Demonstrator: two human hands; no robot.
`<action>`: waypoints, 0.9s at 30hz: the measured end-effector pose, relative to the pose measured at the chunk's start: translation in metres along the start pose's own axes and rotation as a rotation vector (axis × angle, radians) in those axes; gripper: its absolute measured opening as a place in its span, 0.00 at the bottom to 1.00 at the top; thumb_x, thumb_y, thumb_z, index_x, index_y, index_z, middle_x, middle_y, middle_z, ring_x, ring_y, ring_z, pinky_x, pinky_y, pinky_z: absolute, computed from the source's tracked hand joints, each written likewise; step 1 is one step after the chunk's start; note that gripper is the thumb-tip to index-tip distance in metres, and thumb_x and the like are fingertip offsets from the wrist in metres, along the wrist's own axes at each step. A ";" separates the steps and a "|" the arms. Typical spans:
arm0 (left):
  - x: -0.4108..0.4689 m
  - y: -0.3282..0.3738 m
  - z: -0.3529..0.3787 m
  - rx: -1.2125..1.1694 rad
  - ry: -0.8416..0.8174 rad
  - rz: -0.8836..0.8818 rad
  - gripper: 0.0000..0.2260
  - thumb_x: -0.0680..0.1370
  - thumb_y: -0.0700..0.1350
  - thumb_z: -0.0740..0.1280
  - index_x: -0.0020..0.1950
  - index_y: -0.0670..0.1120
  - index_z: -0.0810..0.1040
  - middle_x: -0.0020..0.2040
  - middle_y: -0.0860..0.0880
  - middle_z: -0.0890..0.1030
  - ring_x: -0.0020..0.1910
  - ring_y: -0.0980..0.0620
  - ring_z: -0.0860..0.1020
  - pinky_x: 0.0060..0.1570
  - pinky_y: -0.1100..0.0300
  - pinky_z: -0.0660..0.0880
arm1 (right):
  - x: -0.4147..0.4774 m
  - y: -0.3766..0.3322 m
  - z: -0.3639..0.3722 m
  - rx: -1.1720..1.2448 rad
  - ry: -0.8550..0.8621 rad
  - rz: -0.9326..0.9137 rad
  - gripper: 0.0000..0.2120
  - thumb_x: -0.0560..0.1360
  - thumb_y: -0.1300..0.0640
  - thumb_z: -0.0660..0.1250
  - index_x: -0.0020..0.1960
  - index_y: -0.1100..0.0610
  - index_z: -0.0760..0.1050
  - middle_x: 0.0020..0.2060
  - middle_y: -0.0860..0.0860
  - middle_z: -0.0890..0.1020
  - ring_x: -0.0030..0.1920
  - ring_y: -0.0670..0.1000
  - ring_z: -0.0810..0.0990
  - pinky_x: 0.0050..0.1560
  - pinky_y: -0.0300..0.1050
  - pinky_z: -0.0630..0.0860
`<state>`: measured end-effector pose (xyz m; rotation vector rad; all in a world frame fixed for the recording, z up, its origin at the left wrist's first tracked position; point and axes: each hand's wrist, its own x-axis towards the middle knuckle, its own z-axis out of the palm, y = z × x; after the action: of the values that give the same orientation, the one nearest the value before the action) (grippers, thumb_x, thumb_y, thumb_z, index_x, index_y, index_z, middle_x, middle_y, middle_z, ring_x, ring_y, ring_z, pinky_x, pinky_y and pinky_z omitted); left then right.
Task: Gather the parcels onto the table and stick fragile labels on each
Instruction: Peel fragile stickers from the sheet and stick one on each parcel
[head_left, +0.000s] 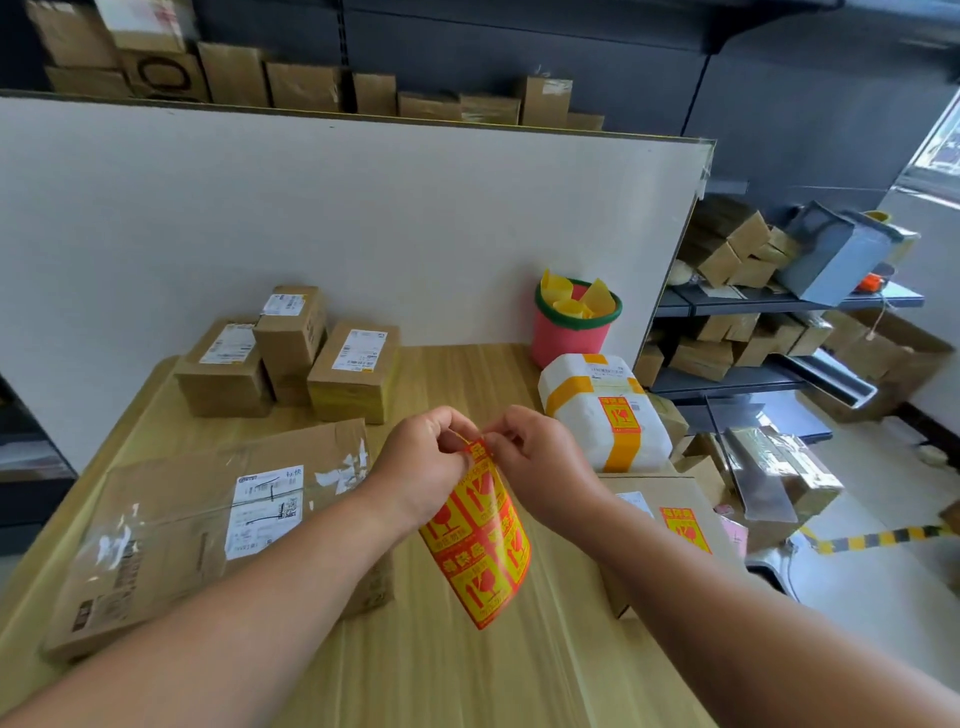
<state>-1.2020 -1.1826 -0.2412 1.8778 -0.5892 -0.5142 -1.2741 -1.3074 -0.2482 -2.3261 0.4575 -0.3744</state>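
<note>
While raised above table (467, 374), both hands' fingers (457, 434) pinch label sheet (480, 540).

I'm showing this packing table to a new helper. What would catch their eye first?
The red-and-yellow sheet of fragile labels at centre, pinched at its top edge by the left hand and right hand. Next, the white parcel with orange tape at right, already labelled, and the pink bucket of yellow backing scraps behind it. The large flat cardboard parcel at left shows no fragile label.
</note>
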 end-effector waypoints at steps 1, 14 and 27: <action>0.002 0.000 0.003 0.001 -0.003 -0.006 0.07 0.75 0.34 0.66 0.46 0.46 0.78 0.39 0.47 0.79 0.38 0.51 0.77 0.39 0.57 0.74 | 0.000 0.003 -0.001 0.002 0.000 0.005 0.05 0.79 0.56 0.63 0.46 0.51 0.76 0.39 0.46 0.79 0.42 0.46 0.78 0.43 0.46 0.78; 0.035 -0.037 0.054 -0.104 0.146 -0.441 0.08 0.76 0.33 0.60 0.47 0.44 0.74 0.40 0.44 0.78 0.36 0.47 0.76 0.30 0.61 0.71 | 0.023 0.064 -0.030 0.260 0.109 0.342 0.07 0.77 0.61 0.60 0.44 0.58 0.77 0.36 0.52 0.79 0.35 0.50 0.74 0.33 0.43 0.71; 0.039 -0.073 0.079 0.291 0.244 -0.466 0.16 0.74 0.44 0.69 0.61 0.46 0.73 0.56 0.48 0.77 0.52 0.46 0.76 0.46 0.57 0.72 | 0.028 0.093 -0.020 0.238 0.089 0.392 0.08 0.76 0.60 0.60 0.41 0.55 0.75 0.35 0.55 0.82 0.40 0.57 0.81 0.43 0.54 0.79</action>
<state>-1.2064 -1.2397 -0.3406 2.3284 -0.0579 -0.5037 -1.2771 -1.3936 -0.2961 -1.9403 0.8466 -0.3219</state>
